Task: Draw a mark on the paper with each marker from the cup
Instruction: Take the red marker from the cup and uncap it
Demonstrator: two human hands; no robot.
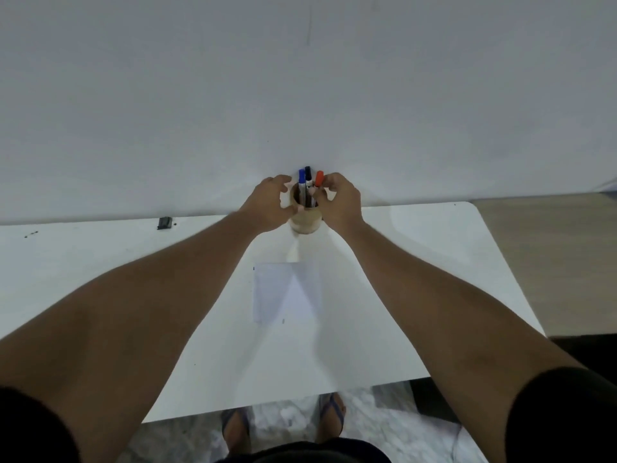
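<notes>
**Two hands at the cup of markers**

While both arms reach out over the white table [434, 248], the hands meet at a round wooden cup [304, 224] that stands at the far edge, close to the wall [300, 78]. Three markers stand up in the cup. One has a blue cap [302, 177], one has a black cap [307, 173], and one has a red cap [319, 179]. They lean a little apart at the top.

The left hand [267, 205] curls around the left side of the cup, with its fingers bent and partly open, touching the rim. The right hand [340, 202] is on the right side. Its finger and thumb pinch the red marker just under the cap, and the rest of its fingers are bent.

One sheet of paper [287, 292] lies flat on the table, nearer to the person than the cup and well apart from it. One tiny dark mark shows near its bottom edge.

One small black thing [164, 223] lies far off to the left by the wall. I cannot tell what it is.

Two feet in sandals [330, 416] show under the near edge of the table.
</notes>
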